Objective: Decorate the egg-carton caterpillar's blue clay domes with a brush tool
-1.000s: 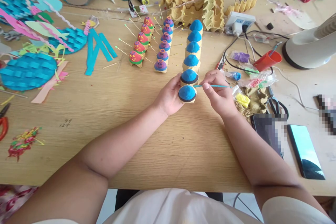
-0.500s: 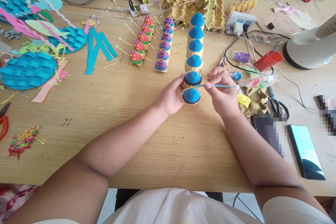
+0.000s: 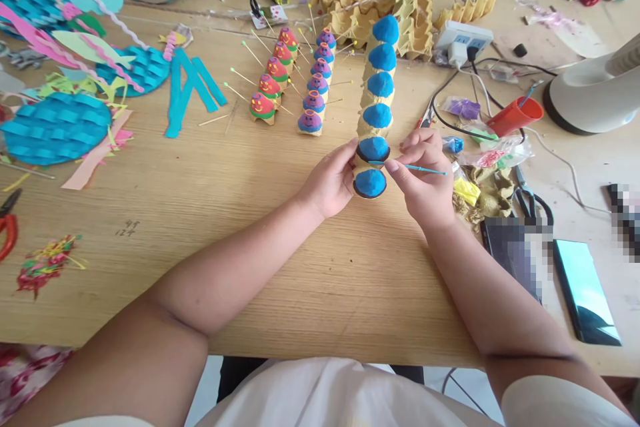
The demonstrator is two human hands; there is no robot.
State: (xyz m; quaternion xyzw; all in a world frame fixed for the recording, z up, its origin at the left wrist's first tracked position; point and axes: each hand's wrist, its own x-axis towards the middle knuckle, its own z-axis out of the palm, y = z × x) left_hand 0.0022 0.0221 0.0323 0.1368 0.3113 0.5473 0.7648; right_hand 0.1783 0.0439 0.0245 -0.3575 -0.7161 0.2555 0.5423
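Observation:
My left hand (image 3: 333, 180) grips the near end of an egg carton strip (image 3: 377, 117) from its left side. Blue clay covers each bump of the strip, and dark bands edge the two nearest bumps. Between the thumb and fingers of my right hand (image 3: 425, 177) is a thin blue stick-like tool (image 3: 420, 168). Its tip lies against the lower edge of the second-nearest bump. Beyond, to the left, stand a purple-topped carton strip (image 3: 314, 103) and a red-and-green carton strip (image 3: 270, 85), both with faces and pins sticking out.
Blue woven paper discs (image 3: 55, 128) and paper strips (image 3: 183, 97) lie at left. Plain egg cartons (image 3: 360, 7) stand at the back. To the right are a red cup (image 3: 515, 115), scissors (image 3: 530, 203), clay packets (image 3: 465, 190), a power strip (image 3: 463, 39) and a phone (image 3: 587, 290).
The blue-topped strip has tilted slightly, its far end shifting right and away. The tool's outer end has dipped a little in my right hand. The whole view has shifted slightly.

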